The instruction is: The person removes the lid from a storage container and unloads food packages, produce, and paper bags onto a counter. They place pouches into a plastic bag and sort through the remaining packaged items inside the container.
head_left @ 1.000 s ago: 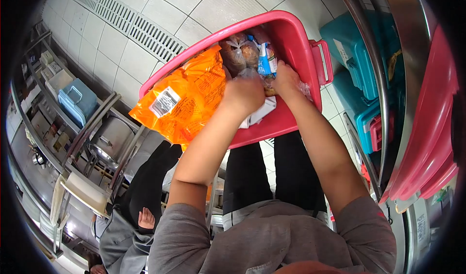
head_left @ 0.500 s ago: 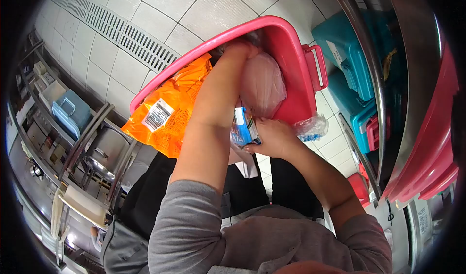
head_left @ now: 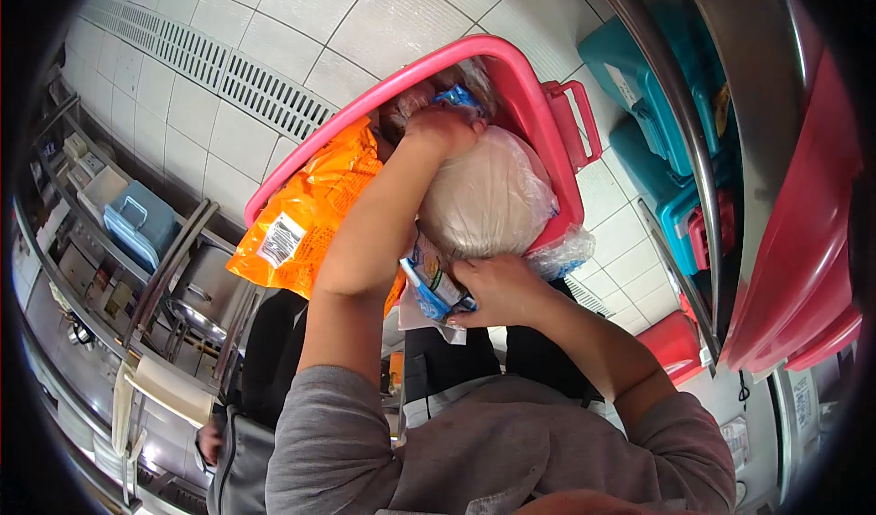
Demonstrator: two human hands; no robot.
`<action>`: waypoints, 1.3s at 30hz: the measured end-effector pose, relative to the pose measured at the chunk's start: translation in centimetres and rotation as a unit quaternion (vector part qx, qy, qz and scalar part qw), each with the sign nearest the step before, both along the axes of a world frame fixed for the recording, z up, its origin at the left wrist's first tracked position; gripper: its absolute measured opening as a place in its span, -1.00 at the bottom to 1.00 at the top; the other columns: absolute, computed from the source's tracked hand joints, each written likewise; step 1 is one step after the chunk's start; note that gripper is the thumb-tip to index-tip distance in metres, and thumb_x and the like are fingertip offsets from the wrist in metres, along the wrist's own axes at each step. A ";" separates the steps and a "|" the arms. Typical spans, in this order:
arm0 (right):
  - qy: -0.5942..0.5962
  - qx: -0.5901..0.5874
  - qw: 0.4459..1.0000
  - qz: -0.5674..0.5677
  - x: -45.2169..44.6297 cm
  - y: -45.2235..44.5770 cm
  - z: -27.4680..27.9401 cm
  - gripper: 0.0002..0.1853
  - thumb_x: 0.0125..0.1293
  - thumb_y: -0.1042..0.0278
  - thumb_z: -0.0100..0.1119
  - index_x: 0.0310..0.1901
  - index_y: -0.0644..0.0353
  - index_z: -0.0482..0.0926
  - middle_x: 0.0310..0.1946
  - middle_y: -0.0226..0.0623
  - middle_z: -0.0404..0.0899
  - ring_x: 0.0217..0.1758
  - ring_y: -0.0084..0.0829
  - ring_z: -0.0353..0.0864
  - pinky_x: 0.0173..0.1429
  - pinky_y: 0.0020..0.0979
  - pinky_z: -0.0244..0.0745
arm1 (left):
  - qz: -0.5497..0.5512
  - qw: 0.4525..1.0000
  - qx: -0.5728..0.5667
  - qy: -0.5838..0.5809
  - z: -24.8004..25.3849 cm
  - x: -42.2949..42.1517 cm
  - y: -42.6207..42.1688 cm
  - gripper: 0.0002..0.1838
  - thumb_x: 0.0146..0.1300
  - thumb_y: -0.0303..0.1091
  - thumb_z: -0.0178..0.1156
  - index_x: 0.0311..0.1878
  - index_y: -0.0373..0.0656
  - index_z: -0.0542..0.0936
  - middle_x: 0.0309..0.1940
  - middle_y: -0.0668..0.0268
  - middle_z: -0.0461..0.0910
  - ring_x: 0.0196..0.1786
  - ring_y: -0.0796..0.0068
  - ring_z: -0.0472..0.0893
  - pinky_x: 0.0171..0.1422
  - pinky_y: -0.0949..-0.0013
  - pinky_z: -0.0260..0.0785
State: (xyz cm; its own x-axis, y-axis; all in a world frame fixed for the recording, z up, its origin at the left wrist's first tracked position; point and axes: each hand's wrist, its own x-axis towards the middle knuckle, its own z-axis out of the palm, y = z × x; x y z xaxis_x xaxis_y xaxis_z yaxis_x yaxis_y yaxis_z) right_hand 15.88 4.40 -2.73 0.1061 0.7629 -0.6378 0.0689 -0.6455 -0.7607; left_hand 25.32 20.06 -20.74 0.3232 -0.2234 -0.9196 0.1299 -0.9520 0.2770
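Observation:
My left hand (head_left: 444, 132) reaches into a red plastic tub (head_left: 538, 68), its fingers curled beside a blue printed plastic wrapper (head_left: 459, 101); what they grip is partly hidden. Below it sits a large round whitish bundle in a clear plastic bag (head_left: 488, 196). At the tub's near side, my right hand (head_left: 500, 291) is closed on a blue-and-white printed packet (head_left: 429, 282), thumb at its lower edge. An orange plastic bag (head_left: 315, 209) with a barcode label lies over the tub's left side, next to my left forearm.
Teal lidded boxes (head_left: 652, 95) stand right of the tub behind a metal rail (head_left: 680, 95). To the left are a metal rack with a lidded steel pot (head_left: 205, 287) and a blue box (head_left: 141, 223). A floor drain grate (head_left: 265, 91) runs behind. Another person's hand (head_left: 210, 442) shows lower left.
The round bagged bundle shows more fully and sits nearer me. My left hand has shifted left and down, uncovering the blue wrapper. My right hand and its packet have moved down and left.

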 end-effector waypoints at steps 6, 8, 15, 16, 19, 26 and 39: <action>-0.098 0.024 0.989 -0.107 0.1 -0.9 1.5 -0.43 -0.06 0.10 0.58 -0.07 0.17 0.54 -0.03 -0.17 0.48 -0.05 -0.09 0.65 -0.03 -0.12 0.59 | 0.039 0.996 -0.043 -0.075 -0.2 -2.1 -0.4 -0.27 0.48 0.22 -0.38 0.22 -0.07 0.64 0.28 0.00 0.54 0.35 0.07 0.52 0.52 0.13 0.26; -0.109 0.007 0.987 -0.116 0.3 -0.8 0.8 -0.39 -0.17 0.18 0.64 -0.05 0.14 0.55 -0.03 -0.20 0.46 -0.05 -0.09 0.65 -0.02 -0.13 0.59 | 0.011 0.993 -0.018 -0.119 0.3 -3.1 -0.6 -0.26 0.49 0.22 -0.39 0.16 -0.08 0.68 0.27 0.04 0.56 0.35 0.11 0.53 0.49 0.17 0.29; -0.016 0.032 0.941 -0.338 6.5 1.2 -10.4 -0.71 0.12 0.27 0.51 -0.19 0.17 0.62 -0.21 -0.28 0.64 -0.12 -0.37 0.63 -0.03 -0.26 0.52 | 0.081 0.993 0.056 -0.066 1.4 -2.7 -0.5 -0.24 0.49 0.24 -0.36 0.17 -0.14 0.67 0.27 0.13 0.59 0.41 0.13 0.47 0.50 0.19 0.28; -0.070 -0.023 0.924 -0.375 8.4 3.0 -12.7 -0.82 0.31 0.26 0.30 -0.27 0.20 0.62 -0.22 -0.25 0.69 -0.17 -0.23 0.67 -0.05 -0.18 0.54 | 0.090 0.992 0.049 -0.074 1.0 -2.9 -0.5 -0.28 0.48 0.22 -0.32 0.21 -0.12 0.65 0.30 0.14 0.57 0.43 0.13 0.44 0.49 0.16 0.29; -0.272 -0.273 0.874 -0.296 12.1 7.3 -25.5 -0.71 0.37 0.22 0.13 -0.01 0.17 0.68 0.03 0.02 0.68 0.06 0.12 0.64 0.12 -0.11 0.55 | 0.090 0.994 0.021 -0.050 0.6 -3.0 -0.5 -0.35 0.45 0.13 -0.23 0.33 -0.06 0.56 0.37 0.18 0.51 0.47 0.13 0.40 0.47 0.13 0.32; -0.224 -0.369 0.870 -0.240 14.6 9.7 -40.3 -0.65 0.38 0.18 0.10 0.06 0.18 0.65 0.06 -0.02 0.67 0.11 0.02 0.63 0.21 -0.11 0.49 | 0.107 0.991 -0.005 -0.076 0.0 -3.1 -0.1 -0.40 0.43 -0.02 -0.15 0.36 -0.19 0.51 0.42 0.20 0.44 0.54 0.20 0.25 0.38 -0.26 0.26; -0.146 -0.153 0.959 -0.191 10.0 5.0 -42.6 -0.55 0.41 0.11 0.04 0.19 0.20 0.60 0.12 -0.10 0.65 0.21 -0.17 0.61 0.38 -0.10 0.39 | 0.078 0.993 -0.005 -0.088 0.5 -5.0 0.3 -0.36 0.48 0.09 -0.23 0.16 -0.24 0.64 0.21 0.05 0.60 0.40 0.11 0.44 0.33 0.03 0.43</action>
State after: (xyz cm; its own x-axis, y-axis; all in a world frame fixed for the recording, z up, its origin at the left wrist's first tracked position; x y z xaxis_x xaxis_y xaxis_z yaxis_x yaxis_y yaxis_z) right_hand 25.85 9.37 -45.30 0.5481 0.4140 -0.7268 -0.0363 -0.8563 -0.5152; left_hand 20.32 20.34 -20.19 0.5104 -0.1666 -0.8436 0.2248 -0.9211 0.3179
